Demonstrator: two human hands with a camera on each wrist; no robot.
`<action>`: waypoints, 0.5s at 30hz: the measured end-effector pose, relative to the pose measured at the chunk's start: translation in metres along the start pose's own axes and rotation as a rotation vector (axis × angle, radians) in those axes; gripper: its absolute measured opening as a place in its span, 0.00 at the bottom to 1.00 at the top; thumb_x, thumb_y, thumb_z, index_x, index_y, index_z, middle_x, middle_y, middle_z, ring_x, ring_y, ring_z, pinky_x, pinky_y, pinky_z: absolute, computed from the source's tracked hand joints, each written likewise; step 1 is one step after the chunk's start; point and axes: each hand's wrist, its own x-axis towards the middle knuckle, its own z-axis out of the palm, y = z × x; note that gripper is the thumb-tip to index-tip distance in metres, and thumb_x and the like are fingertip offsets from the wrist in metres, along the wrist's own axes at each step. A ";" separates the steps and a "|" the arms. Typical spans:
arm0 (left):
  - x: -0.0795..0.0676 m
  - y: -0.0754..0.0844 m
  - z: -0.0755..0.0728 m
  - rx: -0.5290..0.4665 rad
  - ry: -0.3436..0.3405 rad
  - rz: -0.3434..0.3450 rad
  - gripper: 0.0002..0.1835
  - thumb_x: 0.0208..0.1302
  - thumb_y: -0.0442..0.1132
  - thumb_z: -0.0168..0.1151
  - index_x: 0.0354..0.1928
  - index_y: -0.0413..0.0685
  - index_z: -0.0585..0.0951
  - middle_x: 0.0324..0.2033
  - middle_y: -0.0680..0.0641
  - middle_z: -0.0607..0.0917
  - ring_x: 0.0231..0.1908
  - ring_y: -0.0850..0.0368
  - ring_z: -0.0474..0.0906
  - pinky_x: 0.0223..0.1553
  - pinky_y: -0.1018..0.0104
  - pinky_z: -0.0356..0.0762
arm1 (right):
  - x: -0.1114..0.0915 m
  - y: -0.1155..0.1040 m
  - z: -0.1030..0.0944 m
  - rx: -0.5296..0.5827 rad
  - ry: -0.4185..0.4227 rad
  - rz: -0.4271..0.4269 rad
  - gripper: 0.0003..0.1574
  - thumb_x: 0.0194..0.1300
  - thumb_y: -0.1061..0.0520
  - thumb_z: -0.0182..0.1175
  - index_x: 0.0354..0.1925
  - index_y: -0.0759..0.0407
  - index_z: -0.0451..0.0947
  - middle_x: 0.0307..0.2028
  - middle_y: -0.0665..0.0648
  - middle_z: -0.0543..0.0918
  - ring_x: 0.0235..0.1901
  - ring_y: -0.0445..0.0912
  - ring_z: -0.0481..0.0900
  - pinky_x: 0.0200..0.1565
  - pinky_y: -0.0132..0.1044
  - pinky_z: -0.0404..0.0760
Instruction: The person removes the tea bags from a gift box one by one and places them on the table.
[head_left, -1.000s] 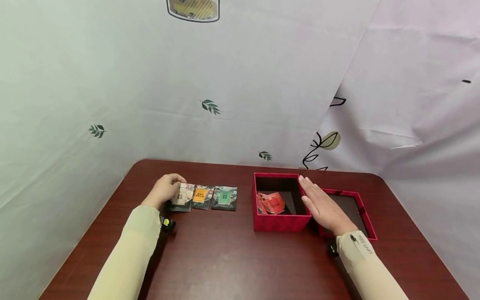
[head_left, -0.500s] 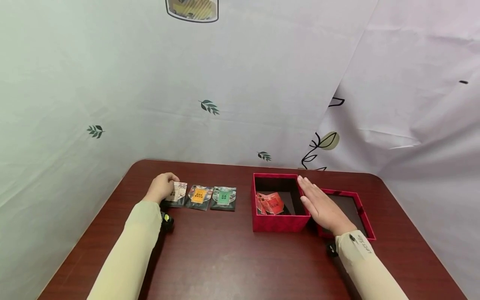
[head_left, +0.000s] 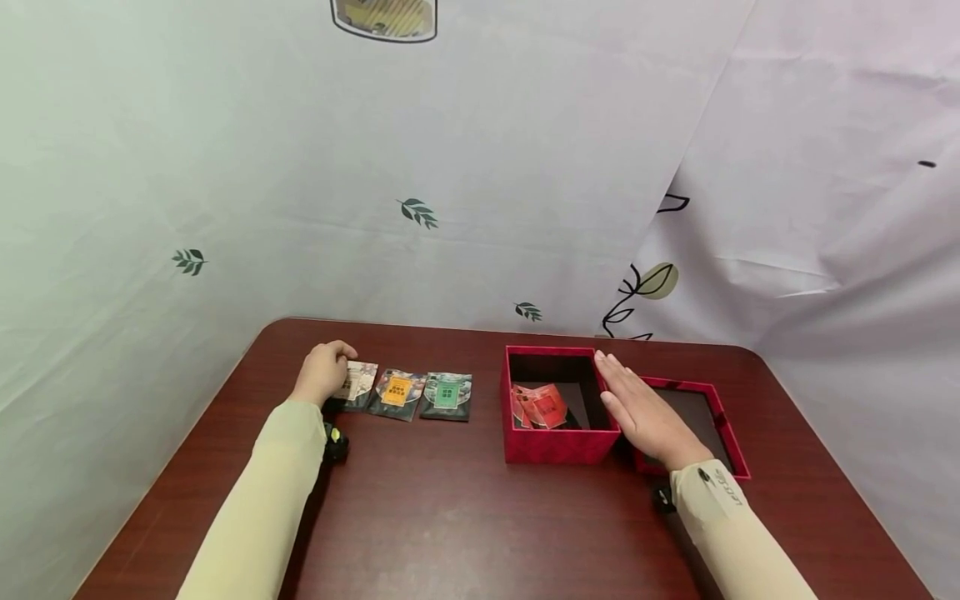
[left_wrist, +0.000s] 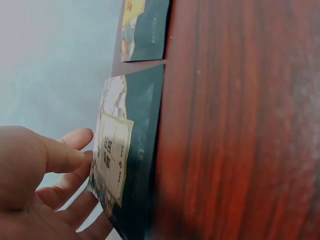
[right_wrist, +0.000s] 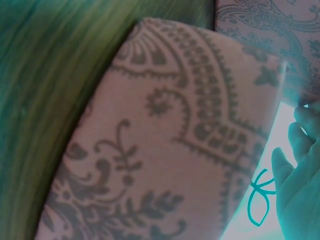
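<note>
My left hand [head_left: 324, 371] pinches the far left edge of a flat dark sachet with a beige label [head_left: 360, 380], which lies on the table. In the left wrist view the thumb and fingers [left_wrist: 75, 137] meet at the edge of that sachet [left_wrist: 114, 155]. To its right lie a sachet with an orange label [head_left: 396, 393] and one with a green label [head_left: 447, 396]. My right hand [head_left: 648, 414] has straight fingers laid against the right wall of an uncovered red box [head_left: 558, 447]. The right wrist view shows the box's patterned side [right_wrist: 165, 135] close up.
Sachets with red labels [head_left: 546, 406] lie inside the box. Right of it, partly under my right hand, is a shallow red lid [head_left: 727, 429] with its dark inside up. A light printed curtain [head_left: 480, 167] hangs behind the brown table [head_left: 480, 533].
My left hand has slid the beige-labelled sachet leftward, off the orange-labelled one, which has turned slightly. In the last half second it shifts only a little. My right hand stays put.
</note>
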 end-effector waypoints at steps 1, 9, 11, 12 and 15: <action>-0.001 0.001 -0.001 -0.004 0.006 0.002 0.17 0.75 0.28 0.40 0.51 0.32 0.79 0.44 0.30 0.79 0.24 0.50 0.72 0.29 0.57 0.71 | 0.000 0.000 0.000 -0.002 0.001 -0.001 0.43 0.78 0.46 0.49 0.82 0.49 0.43 0.80 0.55 0.50 0.79 0.55 0.45 0.76 0.45 0.45; -0.010 0.014 -0.005 -0.011 0.031 0.035 0.19 0.76 0.29 0.38 0.56 0.34 0.78 0.55 0.28 0.76 0.28 0.46 0.72 0.32 0.55 0.70 | 0.000 0.000 -0.001 0.001 0.002 -0.010 0.43 0.78 0.47 0.49 0.82 0.49 0.43 0.80 0.55 0.50 0.79 0.54 0.44 0.76 0.45 0.45; -0.012 0.021 -0.005 -0.023 0.028 0.051 0.19 0.77 0.31 0.39 0.58 0.35 0.77 0.57 0.28 0.74 0.26 0.47 0.69 0.31 0.55 0.69 | 0.000 -0.001 -0.001 0.002 0.002 -0.010 0.43 0.78 0.48 0.49 0.82 0.50 0.43 0.80 0.55 0.50 0.79 0.54 0.44 0.76 0.45 0.46; -0.014 0.026 -0.005 -0.026 0.030 0.061 0.18 0.78 0.31 0.40 0.59 0.35 0.77 0.58 0.29 0.74 0.26 0.48 0.69 0.32 0.55 0.69 | 0.000 -0.001 -0.001 0.002 0.003 -0.011 0.43 0.78 0.48 0.49 0.82 0.50 0.44 0.80 0.55 0.50 0.79 0.54 0.44 0.76 0.45 0.46; -0.018 0.042 -0.004 -0.038 0.034 0.099 0.17 0.79 0.34 0.43 0.61 0.38 0.76 0.59 0.31 0.75 0.24 0.49 0.69 0.33 0.54 0.69 | 0.000 -0.001 -0.001 0.004 0.005 -0.012 0.43 0.78 0.48 0.49 0.82 0.51 0.44 0.80 0.55 0.50 0.79 0.54 0.43 0.76 0.45 0.46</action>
